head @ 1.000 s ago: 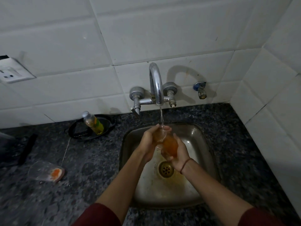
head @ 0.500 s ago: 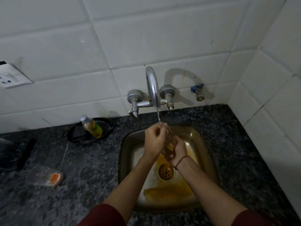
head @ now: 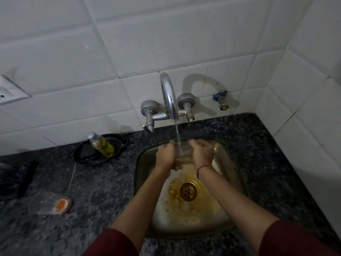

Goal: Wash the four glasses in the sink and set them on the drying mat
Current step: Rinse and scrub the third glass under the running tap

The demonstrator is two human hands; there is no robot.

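A clear glass (head: 183, 152) is held upright over the steel sink (head: 231, 174), under the thin stream from the tap (head: 168, 97). My left hand (head: 165, 156) grips its left side and my right hand (head: 202, 154) grips its right side. Water runs into its mouth. Orange liquid pools around the drain (head: 188, 191). A second glass (head: 48, 203) lies on its side on the dark counter at the left, with orange residue at its bottom.
A soap bottle (head: 101, 144) lies in a black dish (head: 86, 156) left of the sink. A small valve (head: 221, 100) sticks out of the tiled wall at the right. A dark object (head: 27, 179) lies at the far left. White tiled walls close in behind and right.
The glass held orange liquid a second ago; that has been tipped into the sink and now spreads around the drain. The glass is now upright, clear, gripped from both sides.
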